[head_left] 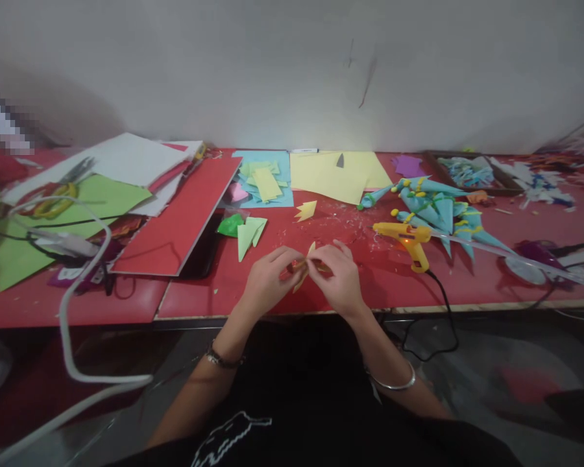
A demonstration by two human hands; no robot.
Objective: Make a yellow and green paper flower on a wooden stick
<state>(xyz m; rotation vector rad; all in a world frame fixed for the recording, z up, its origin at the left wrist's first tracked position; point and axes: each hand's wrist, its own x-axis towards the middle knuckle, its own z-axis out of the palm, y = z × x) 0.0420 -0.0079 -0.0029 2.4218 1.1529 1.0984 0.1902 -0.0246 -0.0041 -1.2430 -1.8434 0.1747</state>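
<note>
"How is the table [279, 230] lit?"
"Dimly; the wall [233, 78] is softly brightened above the far edge's middle."
"And sharpness?"
"Detail is softened; both side edges are blurred and stretched."

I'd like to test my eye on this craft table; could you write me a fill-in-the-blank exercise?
The left hand and right hand pinch a paper piece coloured ____.
A silver bangle is on the ____ arm.
Left of the tray, the paper cutouts are ____.

yellow; right; purple

2 hands [304, 280] pinching 1 yellow paper piece [298, 283], red table [282, 227], orange glue gun [409, 239]
</note>
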